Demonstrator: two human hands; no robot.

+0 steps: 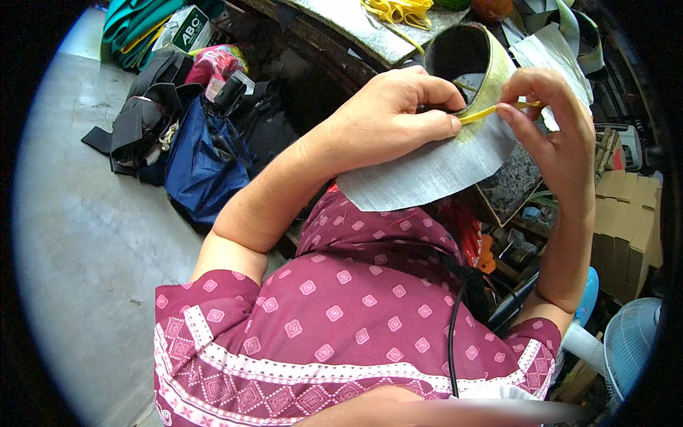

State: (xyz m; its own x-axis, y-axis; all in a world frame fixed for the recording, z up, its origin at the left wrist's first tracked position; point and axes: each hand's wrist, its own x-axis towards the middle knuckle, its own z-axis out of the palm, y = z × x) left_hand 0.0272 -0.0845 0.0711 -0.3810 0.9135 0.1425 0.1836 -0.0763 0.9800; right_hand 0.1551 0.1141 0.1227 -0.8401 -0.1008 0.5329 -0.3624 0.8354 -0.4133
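A narrow yellow strip (478,115) runs taut between my two hands. My left hand (398,114) is closed, pinching the strip's left part between thumb and forefinger. On the other side my right hand (551,117) pinches it too, and a short tail of strip sticks out past the fingers. Right behind the strip stands a round, pale yellowish tube (498,67) with a dark hollow inside. Below the strip and my left hand a grey sheet (420,178) with a curved lower edge spreads over my lap. Whether the strip is fixed to the sheet or tube I cannot tell.
A white-topped table (388,43) carries a heap of yellow strips (402,11). Grey and white bands (555,57) pile up at the far right. A blue bag (206,160) sits on the left, a cardboard box (626,220) and a fan (633,349) on the right.
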